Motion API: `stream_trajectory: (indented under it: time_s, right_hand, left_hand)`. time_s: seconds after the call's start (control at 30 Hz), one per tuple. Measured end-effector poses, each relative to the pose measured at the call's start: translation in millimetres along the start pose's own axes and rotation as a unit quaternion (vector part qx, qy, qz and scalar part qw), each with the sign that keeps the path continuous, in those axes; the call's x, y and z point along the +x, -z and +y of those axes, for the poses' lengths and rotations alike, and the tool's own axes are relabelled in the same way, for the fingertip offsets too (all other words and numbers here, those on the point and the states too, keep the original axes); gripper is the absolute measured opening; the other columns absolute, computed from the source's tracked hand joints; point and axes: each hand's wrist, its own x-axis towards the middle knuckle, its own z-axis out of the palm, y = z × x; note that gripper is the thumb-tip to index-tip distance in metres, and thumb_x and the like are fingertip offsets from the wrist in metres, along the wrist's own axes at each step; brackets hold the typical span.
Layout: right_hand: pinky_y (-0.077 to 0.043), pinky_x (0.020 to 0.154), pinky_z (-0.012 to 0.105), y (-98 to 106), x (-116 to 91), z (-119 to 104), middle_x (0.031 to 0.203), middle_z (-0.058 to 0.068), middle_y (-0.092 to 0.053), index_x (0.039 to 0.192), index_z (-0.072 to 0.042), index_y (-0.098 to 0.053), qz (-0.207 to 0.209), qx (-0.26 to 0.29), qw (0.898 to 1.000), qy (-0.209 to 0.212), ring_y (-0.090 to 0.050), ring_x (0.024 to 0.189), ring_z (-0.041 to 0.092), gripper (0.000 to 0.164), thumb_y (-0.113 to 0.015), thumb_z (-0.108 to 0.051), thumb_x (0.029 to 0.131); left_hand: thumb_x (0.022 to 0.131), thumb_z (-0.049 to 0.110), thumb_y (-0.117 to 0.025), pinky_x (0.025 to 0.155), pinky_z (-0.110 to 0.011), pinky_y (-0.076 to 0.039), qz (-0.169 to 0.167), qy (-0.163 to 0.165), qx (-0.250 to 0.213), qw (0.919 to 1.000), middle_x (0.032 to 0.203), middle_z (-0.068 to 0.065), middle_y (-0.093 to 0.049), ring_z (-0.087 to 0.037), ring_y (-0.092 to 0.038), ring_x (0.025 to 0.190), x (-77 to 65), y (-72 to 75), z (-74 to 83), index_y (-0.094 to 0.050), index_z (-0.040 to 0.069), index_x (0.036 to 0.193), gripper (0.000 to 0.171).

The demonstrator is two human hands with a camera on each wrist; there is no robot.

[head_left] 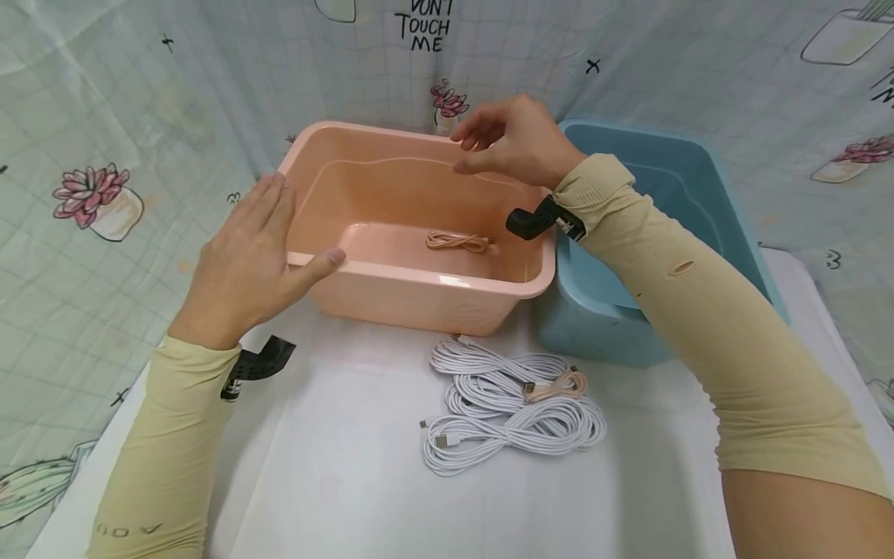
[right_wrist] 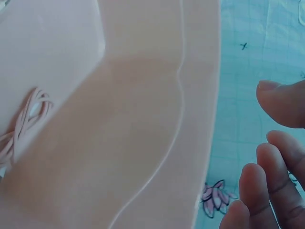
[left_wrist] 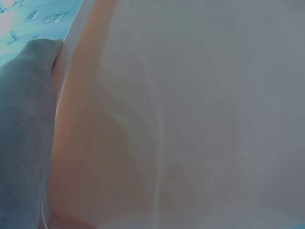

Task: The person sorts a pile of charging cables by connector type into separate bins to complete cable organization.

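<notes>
We rest our left hand [head_left: 244, 264] at the near left corner of the pink tub [head_left: 412, 301], its fingers straight and pressed together along the left end, its thumb spread away over the front rim. Our right hand [head_left: 520, 144] hovers over the tub's back right part, fingers loosely bent, the thumb standing apart from them with a clear gap between. On the pink tub's floor we see a peach cable [head_left: 457, 242], coiled and lying toward the right end. Just right of that tub stands the blue tub [head_left: 608, 338], with our right sleeve [head_left: 726, 334] passing over it. In front of both, on the white bench [head_left: 335, 466], we have a pile of white cables [head_left: 517, 427], looped and overlapping; a second peach cable [head_left: 569, 383] lies on top, toward the pile's right side. Behind the tubs hangs a printed cloth [head_left: 279, 62]
</notes>
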Motion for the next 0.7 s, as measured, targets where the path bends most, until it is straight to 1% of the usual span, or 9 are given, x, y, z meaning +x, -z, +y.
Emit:
stream_trajectory:
  time_s: [0.1,0.23,0.33,0.4,0.5,0.63,0.7]
  right_hand:
    - [-0.055,0.079,0.021,1,-6,-4,0.097,-0.004,-0.071,0.114,-0.01,-0.078,0.005,0.001,1.0,0.016,-0.067,0.087,0.009,0.036,-0.088,-0.023,0.083]
    - [-0.055,0.081,0.022,0,-15,-10,0.104,0.004,-0.073,0.114,-0.009,-0.077,-0.006,-0.006,0.999,0.031,-0.067,0.089,0.011,0.035,-0.087,-0.023,0.083]
    - [-0.055,0.082,0.022,0,-21,-14,0.107,0.008,-0.073,0.113,-0.011,-0.077,-0.012,0.001,0.999,0.034,-0.066,0.09,0.011,0.034,-0.087,-0.024,0.084]
    - [-0.056,0.082,0.022,-1,-25,-18,0.105,0.007,-0.072,0.111,-0.013,-0.078,-0.012,0.011,0.999,0.041,-0.067,0.089,0.012,0.031,-0.087,-0.023,0.083]
    - [-0.057,0.082,0.024,-3,-35,-24,0.103,0.008,-0.072,0.109,-0.013,-0.079,-0.011,0.026,0.998,0.062,-0.068,0.087,0.013,0.028,-0.087,-0.018,0.083]
    - [-0.058,0.083,0.026,-6,-47,-31,0.1,0.005,-0.072,0.108,-0.012,-0.078,-0.019,0.031,0.996,0.08,-0.067,0.086,0.013,0.027,-0.087,-0.016,0.083]
    - [-0.058,0.082,0.025,-6,-53,-33,0.099,0.004,-0.072,0.108,-0.011,-0.078,-0.023,0.031,0.996,0.082,-0.067,0.085,0.013,0.027,-0.087,-0.016,0.083]
  left_hand:
    - [0.096,0.072,-0.051,0.123,-0.069,-0.029,0.0,0.0,-0.001,1.0,0.173,-0.02,-0.018,-0.037,-0.017,0.163,-0.1,-0.7,-0.2,-0.018,0.002,0.164,0.103]
    - [0.096,0.071,-0.051,0.123,-0.068,-0.028,-0.003,0.001,0.0,1.0,0.173,-0.019,-0.017,-0.037,-0.016,0.163,-0.7,-1.0,-1.4,-0.017,0.002,0.165,0.103]
    - [0.096,0.071,-0.051,0.124,-0.068,-0.028,-0.005,0.003,0.0,1.0,0.173,-0.019,-0.017,-0.037,-0.016,0.163,-1.2,-1.2,-2.3,-0.017,0.002,0.165,0.103]
    - [0.096,0.071,-0.051,0.123,-0.068,-0.028,-0.003,0.003,0.001,1.0,0.173,-0.02,-0.017,-0.037,-0.017,0.163,-1.2,-1.3,-2.3,-0.017,0.002,0.165,0.103]
    - [0.096,0.071,-0.051,0.123,-0.068,-0.028,-0.002,0.002,0.002,1.0,0.173,-0.02,-0.017,-0.037,-0.017,0.163,-1.3,-1.3,-2.3,-0.017,0.002,0.165,0.103]
    - [0.096,0.071,-0.052,0.123,-0.068,-0.029,0.003,-0.001,0.0,1.0,0.173,-0.02,-0.018,-0.038,-0.018,0.163,-1.2,-1.7,-1.9,-0.018,0.002,0.164,0.103]
    - [0.096,0.071,-0.052,0.123,-0.068,-0.029,0.005,-0.002,0.0,1.0,0.172,-0.021,-0.019,-0.038,-0.019,0.163,-1.2,-1.8,-1.4,-0.019,0.002,0.164,0.103]
